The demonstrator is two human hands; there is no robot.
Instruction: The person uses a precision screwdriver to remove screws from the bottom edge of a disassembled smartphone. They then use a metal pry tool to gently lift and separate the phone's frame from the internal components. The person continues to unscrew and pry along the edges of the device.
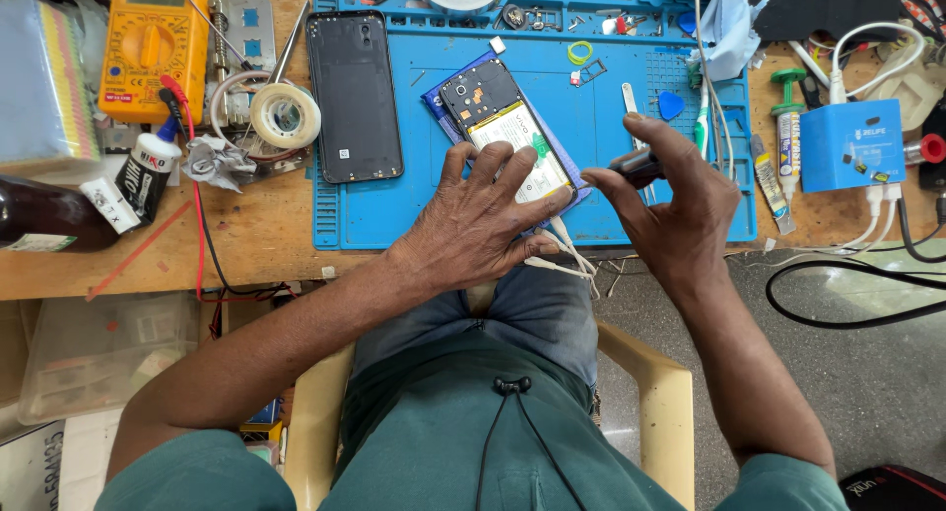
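An opened phone [505, 125] lies face down and tilted on the blue work mat [394, 210], its battery and circuit board exposed. My left hand [473, 220] rests flat over the phone's near end, fingers spread, pressing it down. My right hand [670, 201] is beside the phone's right edge, closed around a small dark-handled screwdriver [636, 163] whose tip points toward the phone. The phone's black back cover [353, 95] lies separately on the mat to the left.
An orange multimeter [153, 43], a tape roll [285, 115], a glue bottle [148, 171] and a dark bottle [49, 217] crowd the left bench. A blue box [850, 144], tubes and white cables sit right. Blue picks and tweezers lie on the mat.
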